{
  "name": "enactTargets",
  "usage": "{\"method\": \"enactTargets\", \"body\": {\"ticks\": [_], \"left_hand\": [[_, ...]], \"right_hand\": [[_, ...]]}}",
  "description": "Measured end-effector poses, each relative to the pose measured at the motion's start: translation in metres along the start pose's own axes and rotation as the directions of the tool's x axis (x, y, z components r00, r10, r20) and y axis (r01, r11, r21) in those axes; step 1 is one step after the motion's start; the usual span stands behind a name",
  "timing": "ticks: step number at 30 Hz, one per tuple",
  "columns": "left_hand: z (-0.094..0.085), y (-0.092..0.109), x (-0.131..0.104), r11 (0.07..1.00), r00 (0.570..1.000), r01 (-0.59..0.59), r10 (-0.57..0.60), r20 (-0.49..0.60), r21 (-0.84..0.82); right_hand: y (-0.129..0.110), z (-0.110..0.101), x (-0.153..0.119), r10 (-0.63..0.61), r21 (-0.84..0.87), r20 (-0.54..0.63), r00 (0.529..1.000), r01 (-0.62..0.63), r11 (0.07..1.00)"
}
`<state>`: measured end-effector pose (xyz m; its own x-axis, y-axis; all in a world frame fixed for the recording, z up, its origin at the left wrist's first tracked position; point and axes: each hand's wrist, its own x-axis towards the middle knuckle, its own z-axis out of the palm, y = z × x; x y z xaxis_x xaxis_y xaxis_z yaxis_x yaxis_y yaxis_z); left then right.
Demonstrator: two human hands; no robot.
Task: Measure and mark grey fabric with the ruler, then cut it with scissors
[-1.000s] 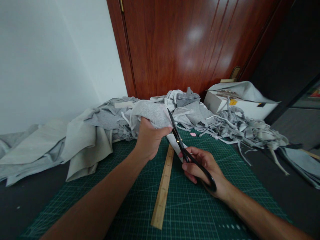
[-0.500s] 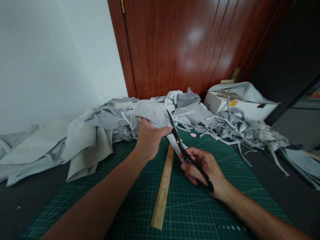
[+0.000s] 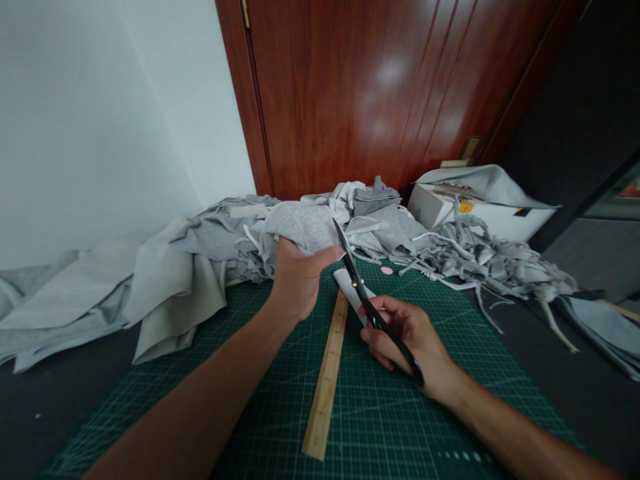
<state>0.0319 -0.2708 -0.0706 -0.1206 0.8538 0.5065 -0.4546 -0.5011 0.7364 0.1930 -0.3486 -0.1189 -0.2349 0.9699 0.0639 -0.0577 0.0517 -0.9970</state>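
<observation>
My left hand is closed on a piece of light grey fabric, its thumb pointing right along the lower edge. The fabric is held up above the far part of the green cutting mat. My right hand grips black scissors by the handles. Their blades point up and away and lie against the right edge of the fabric, close to my left thumb; how far they are parted is hard to see. Below the hands lie a wooden ruler and a white strip, partly covered by the scissors.
Grey and cream fabric pieces are heaped along the left and back. A tangle of grey scraps lies at the right, before a white box. A pink disc rests on the mat. Behind stands a wooden door.
The scissors' handles have drawn slightly closer together and my right fingers have shifted a little. My left hand and the fabric have barely moved.
</observation>
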Motion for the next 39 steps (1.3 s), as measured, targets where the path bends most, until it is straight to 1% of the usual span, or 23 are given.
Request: {"method": "enactTargets", "body": {"ticks": [4,12,19,27,31,35,39], "left_hand": [[0.001,0.001,0.001,1.000,1.000,-0.022,0.022,0.012,-0.010],[-0.001,0.002,0.003,0.998,0.999,-0.037,0.035,0.023,0.059],[-0.003,0.001,0.002,0.998,0.999,-0.012,0.009,0.051,0.063],[-0.003,-0.002,0.001,0.998,0.999,-0.002,0.000,0.044,0.057],[-0.002,-0.003,0.000,0.999,0.999,-0.001,-0.001,0.042,0.048],[-0.004,-0.005,0.000,0.995,0.999,-0.019,0.015,0.039,0.097],[-0.008,-0.011,0.000,0.982,0.999,-0.048,0.043,0.032,0.181]], "right_hand": [[-0.001,0.000,0.000,-0.002,0.022,0.008,1.000,0.001,1.000],[0.005,-0.002,0.001,0.007,0.058,0.018,1.000,-0.008,0.998],[0.005,-0.004,0.000,-0.001,0.083,0.035,0.999,-0.002,0.997],[0.006,-0.004,0.002,-0.009,0.095,0.032,0.999,0.006,0.995],[0.006,-0.005,0.003,-0.012,0.090,0.056,0.998,0.007,0.996],[0.005,-0.005,0.003,-0.011,0.082,0.065,0.998,0.005,0.997],[0.005,-0.004,0.003,-0.007,0.080,0.052,0.999,0.003,0.997]]}}
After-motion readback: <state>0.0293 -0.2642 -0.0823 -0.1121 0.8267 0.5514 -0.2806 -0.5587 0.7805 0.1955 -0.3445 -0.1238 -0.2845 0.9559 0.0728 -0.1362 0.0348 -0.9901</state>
